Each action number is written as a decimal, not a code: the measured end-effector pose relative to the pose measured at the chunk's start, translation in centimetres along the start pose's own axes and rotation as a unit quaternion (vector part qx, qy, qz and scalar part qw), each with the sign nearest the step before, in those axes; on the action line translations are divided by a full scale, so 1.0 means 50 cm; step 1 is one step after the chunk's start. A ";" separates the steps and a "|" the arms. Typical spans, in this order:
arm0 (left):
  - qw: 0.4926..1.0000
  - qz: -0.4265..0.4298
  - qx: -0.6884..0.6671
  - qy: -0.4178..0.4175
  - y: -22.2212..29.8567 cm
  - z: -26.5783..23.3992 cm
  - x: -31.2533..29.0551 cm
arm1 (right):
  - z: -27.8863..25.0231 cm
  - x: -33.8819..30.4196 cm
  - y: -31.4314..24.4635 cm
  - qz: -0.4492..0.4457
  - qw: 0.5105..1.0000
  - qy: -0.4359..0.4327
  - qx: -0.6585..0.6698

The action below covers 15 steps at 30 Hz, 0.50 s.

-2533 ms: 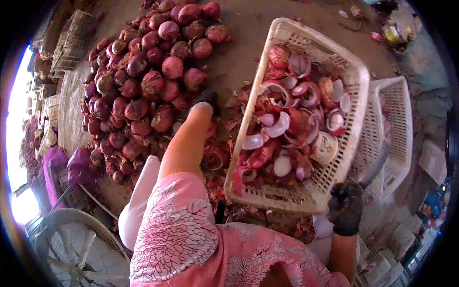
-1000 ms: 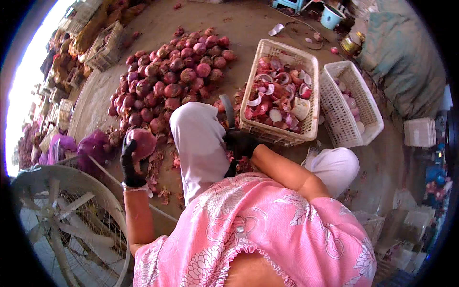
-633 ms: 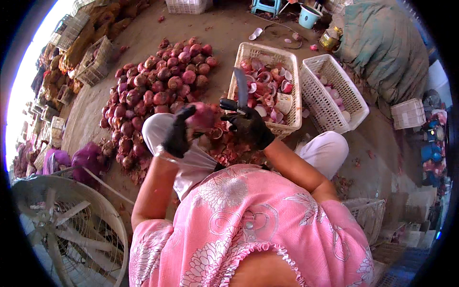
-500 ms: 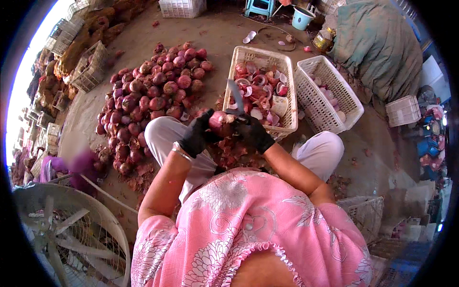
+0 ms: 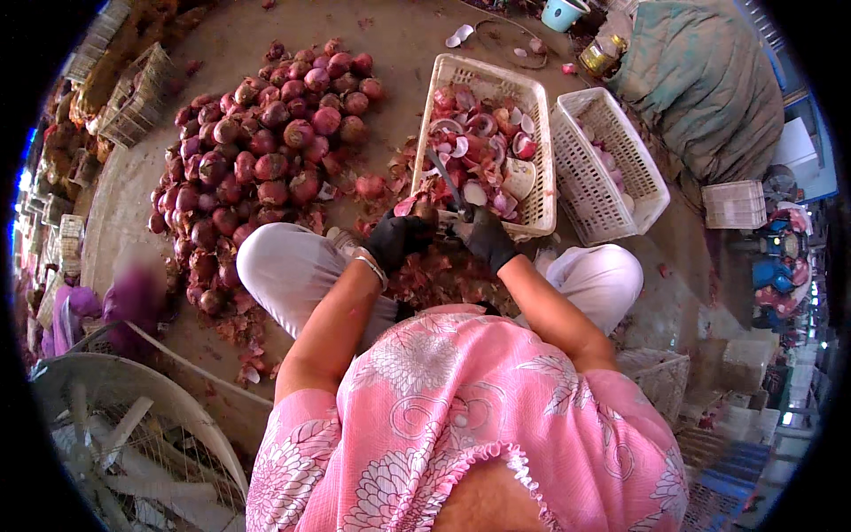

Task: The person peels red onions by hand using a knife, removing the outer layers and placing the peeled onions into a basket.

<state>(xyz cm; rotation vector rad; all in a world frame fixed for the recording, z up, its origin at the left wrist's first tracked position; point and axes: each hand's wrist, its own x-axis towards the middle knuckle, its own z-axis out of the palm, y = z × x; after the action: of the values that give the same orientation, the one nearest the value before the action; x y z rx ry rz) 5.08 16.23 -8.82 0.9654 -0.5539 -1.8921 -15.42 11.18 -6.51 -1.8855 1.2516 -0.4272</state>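
Note:
Both my hands wear black gloves and meet in front of my knees. My left hand [image 5: 399, 238] is closed around a red onion [image 5: 425, 213], which its fingers partly cover. Gripped in my right hand [image 5: 487, 238] is a knife [image 5: 445, 177], its grey blade pointing up and away over the near side of a white crate [image 5: 548, 168]. That crate holds onion skins, cut pieces and a pale cup-like container [image 5: 519, 177]. Where the blade's lower end meets the onion is hard to make out. A large pile of red onions [image 5: 266, 151] lies to the left.
Right of the first crate stands another white crate [image 5: 651, 160] with peeled onions in it. Loose skins [image 5: 443, 279] litter the floor between my legs. A big fan [image 5: 133, 434] is at lower left, near a person in purple [image 5: 133, 297]. A green-grey cover [image 5: 700, 89] drapes a heap at upper right.
My view has shifted, so the pile and crates sit higher in it. The onion has turned in my left hand and shows less of itself. The knife stays in my right hand.

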 end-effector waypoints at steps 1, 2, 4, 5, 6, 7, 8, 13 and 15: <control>0.998 0.033 0.041 -0.017 -0.026 -0.036 0.023 | 0.000 -0.007 0.017 0.005 0.999 -0.003 -0.043; 0.992 0.094 0.082 -0.030 -0.063 -0.078 0.058 | -0.002 -0.014 0.029 0.009 0.996 -0.007 -0.086; 0.962 0.220 0.161 -0.027 -0.135 -0.171 0.112 | -0.021 -0.032 -0.030 -0.017 0.983 -0.074 -0.167; 0.992 0.117 0.034 0.008 -0.110 -0.127 0.112 | -0.032 -0.046 -0.023 -0.031 0.974 -0.065 -0.215; 0.997 0.062 -0.023 0.029 -0.087 -0.101 0.102 | -0.037 -0.052 -0.020 -0.054 0.962 -0.061 -0.259; 0.995 0.010 -0.084 0.055 -0.062 -0.072 0.092 | -0.041 -0.056 0.005 -0.076 0.959 -0.054 -0.268; 0.995 0.007 -0.077 0.061 -0.047 -0.058 0.080 | -0.042 -0.056 0.018 -0.066 0.958 -0.058 -0.272; 0.996 0.014 -0.060 0.067 -0.020 -0.042 0.057 | -0.057 -0.037 -0.020 -0.017 0.952 -0.111 -0.285; 0.997 0.033 -0.035 0.053 -0.024 -0.049 0.068 | -0.049 -0.012 -0.014 -0.047 0.955 -0.140 -0.258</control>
<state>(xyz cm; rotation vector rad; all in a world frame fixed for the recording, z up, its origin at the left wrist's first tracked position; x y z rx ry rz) 5.47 13.88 -12.46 0.9836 -0.4482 -1.7796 -16.88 10.77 -4.37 -2.3485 1.1541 0.1404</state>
